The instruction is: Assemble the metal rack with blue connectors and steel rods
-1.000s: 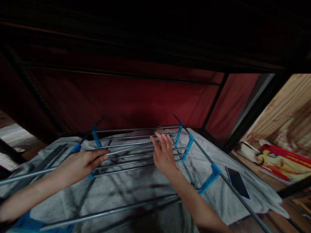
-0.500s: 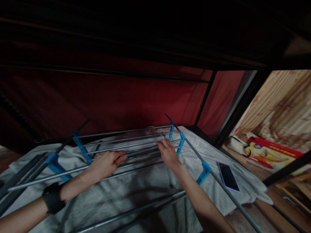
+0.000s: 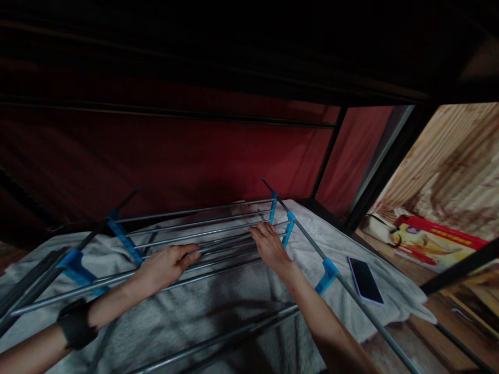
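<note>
A rack of grey metal tubes (image 3: pixel 195 211) joined by blue plastic connectors (image 3: pixel 327 275) lies on a grey blanket (image 3: pixel 234 306). My left hand (image 3: pixel 166 265), with a dark band on the wrist, is closed around a metal tube (image 3: pixel 222 244) near the middle of the rack. Farther right, my right hand (image 3: pixel 268 244) has its fingers curled over the tubes there, close to a blue connector (image 3: pixel 288 230). Whether both hands grip the very same tube is hard to make out. The undersides of the fingers are hidden.
A phone (image 3: pixel 365 280) lies on the blanket to the right. Several loose tubes (image 3: pixel 31 280) rest at the left edge. A dark metal frame (image 3: pixel 331 150) with red cloth behind surrounds the blanket. Outside it are a red and yellow box (image 3: pixel 436 241) and a pale bag (image 3: pixel 378 228).
The rack's left side and my left hand have shifted slightly left and down in view. My right hand stays nearly in place on the tubes.
</note>
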A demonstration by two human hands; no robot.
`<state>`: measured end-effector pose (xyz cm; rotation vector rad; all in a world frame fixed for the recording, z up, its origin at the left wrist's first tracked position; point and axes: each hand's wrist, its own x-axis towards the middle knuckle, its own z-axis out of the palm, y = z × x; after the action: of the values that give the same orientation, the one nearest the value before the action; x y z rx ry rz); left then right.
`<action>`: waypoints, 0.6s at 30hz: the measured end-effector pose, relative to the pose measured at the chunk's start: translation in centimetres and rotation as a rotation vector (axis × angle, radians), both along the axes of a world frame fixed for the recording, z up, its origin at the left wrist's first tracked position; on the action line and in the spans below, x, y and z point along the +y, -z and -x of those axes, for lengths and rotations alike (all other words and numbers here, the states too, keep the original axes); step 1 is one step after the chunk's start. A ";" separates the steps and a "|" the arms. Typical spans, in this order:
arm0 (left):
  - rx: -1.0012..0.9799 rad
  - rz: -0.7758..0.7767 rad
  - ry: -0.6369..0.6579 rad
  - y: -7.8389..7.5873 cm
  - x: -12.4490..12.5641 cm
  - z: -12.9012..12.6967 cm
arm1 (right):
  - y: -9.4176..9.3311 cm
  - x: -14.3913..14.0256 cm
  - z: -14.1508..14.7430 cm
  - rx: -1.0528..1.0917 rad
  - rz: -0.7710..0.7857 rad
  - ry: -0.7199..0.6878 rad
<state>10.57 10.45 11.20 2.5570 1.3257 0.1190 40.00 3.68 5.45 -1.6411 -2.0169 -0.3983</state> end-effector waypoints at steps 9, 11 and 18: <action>0.094 -0.107 0.033 -0.1 -0.6 -0.1 | -0.5 -0.4 0.2 -0.010 0.017 0.025; 0.103 -0.119 0.034 0.0 -0.5 -0.2 | -0.6 -0.4 0.1 -0.014 0.026 0.027; 0.105 -0.254 0.046 -0.3 -0.4 -0.8 | -1.2 -0.2 1.0 0.002 0.010 0.006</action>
<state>11.40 10.10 11.46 2.8391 1.3657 0.1560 38.95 3.43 6.65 -1.6534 -2.0157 -0.3898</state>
